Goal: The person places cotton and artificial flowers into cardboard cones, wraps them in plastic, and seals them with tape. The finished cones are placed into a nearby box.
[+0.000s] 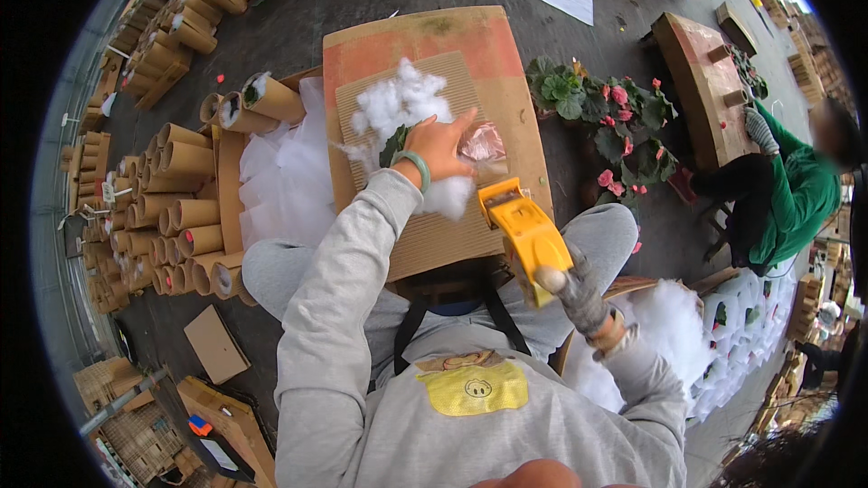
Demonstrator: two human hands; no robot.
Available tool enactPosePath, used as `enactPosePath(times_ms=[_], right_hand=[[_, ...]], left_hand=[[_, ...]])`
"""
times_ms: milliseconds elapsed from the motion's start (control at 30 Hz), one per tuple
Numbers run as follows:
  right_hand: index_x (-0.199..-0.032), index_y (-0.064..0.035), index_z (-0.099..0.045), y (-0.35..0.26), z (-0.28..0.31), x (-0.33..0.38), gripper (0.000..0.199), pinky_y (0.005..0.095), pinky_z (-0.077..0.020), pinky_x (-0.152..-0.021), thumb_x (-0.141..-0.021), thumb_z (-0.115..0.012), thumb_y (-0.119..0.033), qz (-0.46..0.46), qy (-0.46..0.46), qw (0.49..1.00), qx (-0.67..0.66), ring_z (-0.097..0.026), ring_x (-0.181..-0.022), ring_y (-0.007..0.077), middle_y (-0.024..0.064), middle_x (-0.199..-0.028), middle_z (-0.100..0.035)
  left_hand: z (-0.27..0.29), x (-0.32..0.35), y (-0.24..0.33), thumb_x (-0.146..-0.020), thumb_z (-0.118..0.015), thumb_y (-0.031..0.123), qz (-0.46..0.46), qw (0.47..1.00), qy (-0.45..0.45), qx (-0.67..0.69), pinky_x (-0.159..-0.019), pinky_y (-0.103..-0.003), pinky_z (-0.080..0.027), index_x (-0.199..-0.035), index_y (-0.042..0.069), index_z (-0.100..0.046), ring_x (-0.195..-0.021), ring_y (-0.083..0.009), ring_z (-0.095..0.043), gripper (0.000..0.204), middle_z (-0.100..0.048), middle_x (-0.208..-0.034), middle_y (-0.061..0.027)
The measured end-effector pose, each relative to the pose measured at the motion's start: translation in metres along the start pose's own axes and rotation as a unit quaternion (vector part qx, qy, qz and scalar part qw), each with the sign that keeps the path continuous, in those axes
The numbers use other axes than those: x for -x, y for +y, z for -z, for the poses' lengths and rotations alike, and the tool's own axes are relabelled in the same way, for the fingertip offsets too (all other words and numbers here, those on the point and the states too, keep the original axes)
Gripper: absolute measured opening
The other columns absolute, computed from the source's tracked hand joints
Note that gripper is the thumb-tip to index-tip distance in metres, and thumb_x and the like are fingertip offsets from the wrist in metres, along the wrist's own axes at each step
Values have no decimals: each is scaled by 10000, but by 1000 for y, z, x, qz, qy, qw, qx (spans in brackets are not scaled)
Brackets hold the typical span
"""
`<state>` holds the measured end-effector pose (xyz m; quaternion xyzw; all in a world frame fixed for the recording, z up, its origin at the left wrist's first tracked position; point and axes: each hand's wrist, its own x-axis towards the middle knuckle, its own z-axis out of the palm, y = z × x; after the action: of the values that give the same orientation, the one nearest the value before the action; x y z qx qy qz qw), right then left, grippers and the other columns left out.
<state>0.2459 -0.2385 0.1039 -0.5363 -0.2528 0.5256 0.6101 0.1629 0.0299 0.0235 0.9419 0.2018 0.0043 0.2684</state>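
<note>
My left hand, bare with a pale green bangle at the wrist, lies with fingers spread over white fluffy fibre on a corrugated cardboard sheet. A dark green leaf shows beside its wrist. By its fingertips is a shiny pinkish, brown-edged piece; what it is I cannot tell. My right hand, in a worn grey glove, grips a yellow tape dispenser just off the sheet's near right corner. Beneath the sheet stands a larger cardboard box. Whatever lies under my left palm is hidden.
Many brown cardboard tubes stand at the left, beside white sheeting. Pink-flowered plants lie on the floor to the right. More white fibre is by my right elbow. A person in green sits at another box.
</note>
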Motion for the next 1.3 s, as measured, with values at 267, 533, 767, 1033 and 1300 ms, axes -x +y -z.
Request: enactPosePath(times_ms=[267,533,767,1033,1300], right_hand=[[-1129,-38,-538,19,5,-22,382,288,-490,-668,-822,-704,-195,80,13,989,127,-607,-760,133,35,-906,-642],[-1112,-50,-497,86,78,-154,490,471,-455,-819,-744,-691,-309,129,71,716,683,-534,-997,427,270,-1123,-528],[-1248,-47,-468,89,39,-118,720,447,-352,-1003,-621,-759,-251,249,-115,828,489,-480,-1130,383,224,-1221,-496],[-1122,4,-494,33,-27,-165,784,446,-340,-981,-530,-780,-424,159,-175,625,744,-520,-1027,351,181,-1053,-559],[-1204,-29,-498,32,-14,-114,821,454,-317,-992,-547,-789,-426,147,-226,607,747,-505,-1088,320,134,-1118,-560]], left_hand=[[17,-18,-16,-590,-796,325,72,987,-104,103,-902,-314,-444,-1313,88,-496,-1020,-314,-598,817,-631,-1109,-184],[21,-17,-15,-592,-788,374,55,974,-208,73,-796,-346,-462,-1170,27,-579,-918,-287,-630,706,-667,-993,-164],[22,11,-7,-616,-770,369,35,943,-298,142,-774,-350,-474,-1043,17,-647,-887,-278,-634,567,-678,-924,-157],[63,69,13,-748,-649,235,-212,956,196,-46,-950,-452,-410,-1238,80,-543,-1048,-291,-585,524,-611,-1139,-153],[2,137,8,-709,-683,492,-145,984,25,-95,-1055,-490,-278,-1379,16,-336,-1281,-327,-375,892,-409,-1370,-178]])
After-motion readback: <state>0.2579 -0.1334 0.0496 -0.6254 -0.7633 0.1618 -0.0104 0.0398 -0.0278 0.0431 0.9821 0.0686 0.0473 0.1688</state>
